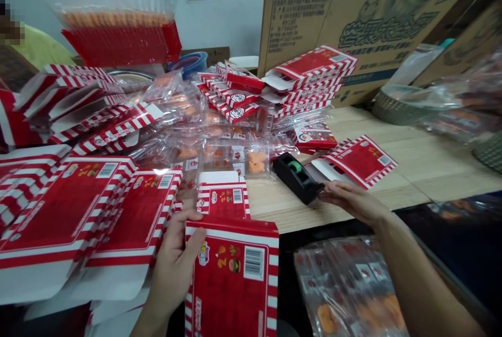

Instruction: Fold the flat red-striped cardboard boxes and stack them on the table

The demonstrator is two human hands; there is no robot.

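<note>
1. Our left hand (178, 250) grips a red-and-white striped cardboard box (231, 295) before us, seemingly steadying it.
2. Our right hand (355, 200) pinches the tip of a black plastic tape dispenser (294, 182), likely angled for reach.

The red box (230, 279), white-striped along its edges (its upper end looked closed), filled the bottom centre, printed face showing; the black tape dispenser (293, 182), green roll (295, 166) inside, lay slantwise right of centre.

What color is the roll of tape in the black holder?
The roll of tape is green; it shows best in the head view.
</note>
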